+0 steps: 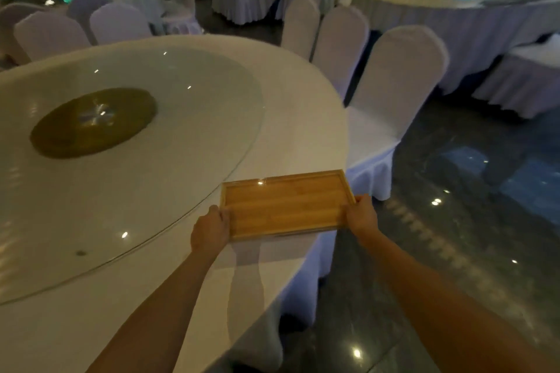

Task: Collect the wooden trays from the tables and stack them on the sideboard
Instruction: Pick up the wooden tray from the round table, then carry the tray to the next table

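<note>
A rectangular wooden tray with a low rim lies at the right edge of a round table draped in white cloth. My left hand grips the tray's near left corner. My right hand grips its right short side, out past the table's edge. The tray holds nothing. I cannot tell whether it rests on the cloth or is lifted slightly above it. No sideboard is in view.
A large glass turntable with a dark centre disc covers most of the table. White-covered chairs stand close on the right. Further round tables with chairs fill the back. Dark glossy floor lies to the right.
</note>
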`<state>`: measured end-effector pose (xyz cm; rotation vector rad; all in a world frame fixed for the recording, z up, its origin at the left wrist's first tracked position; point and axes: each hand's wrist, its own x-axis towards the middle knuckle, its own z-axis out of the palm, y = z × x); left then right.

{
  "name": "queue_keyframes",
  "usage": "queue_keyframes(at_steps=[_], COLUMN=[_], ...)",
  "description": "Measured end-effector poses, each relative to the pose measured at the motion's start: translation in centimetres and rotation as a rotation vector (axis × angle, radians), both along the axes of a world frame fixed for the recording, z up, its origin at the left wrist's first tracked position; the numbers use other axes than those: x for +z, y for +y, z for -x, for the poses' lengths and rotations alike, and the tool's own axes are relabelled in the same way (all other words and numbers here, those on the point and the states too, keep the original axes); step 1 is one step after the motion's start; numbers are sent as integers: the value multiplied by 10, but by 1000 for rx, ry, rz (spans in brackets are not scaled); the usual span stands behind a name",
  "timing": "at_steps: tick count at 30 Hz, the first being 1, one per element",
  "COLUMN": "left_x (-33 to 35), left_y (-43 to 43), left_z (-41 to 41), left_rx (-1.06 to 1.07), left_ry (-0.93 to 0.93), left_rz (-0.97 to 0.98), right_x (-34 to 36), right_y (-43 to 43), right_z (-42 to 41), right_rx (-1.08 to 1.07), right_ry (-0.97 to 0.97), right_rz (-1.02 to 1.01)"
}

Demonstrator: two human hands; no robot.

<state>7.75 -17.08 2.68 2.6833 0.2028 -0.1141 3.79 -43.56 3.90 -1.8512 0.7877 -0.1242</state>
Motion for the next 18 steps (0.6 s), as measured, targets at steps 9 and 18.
queue_keyframes(at_steps=[9,18], left_x=[42,72], left_y=[-287,-548], left_z=[7,28], left_rx=[-385,-673], left_ry=[-62,-61], left_rz=[74,145], right_x=[45,71], right_y=[-254,-453], right_z=[116,214], right_rx=[-376,-699], right_ry=[-132,-160], right_rz=[22,50])
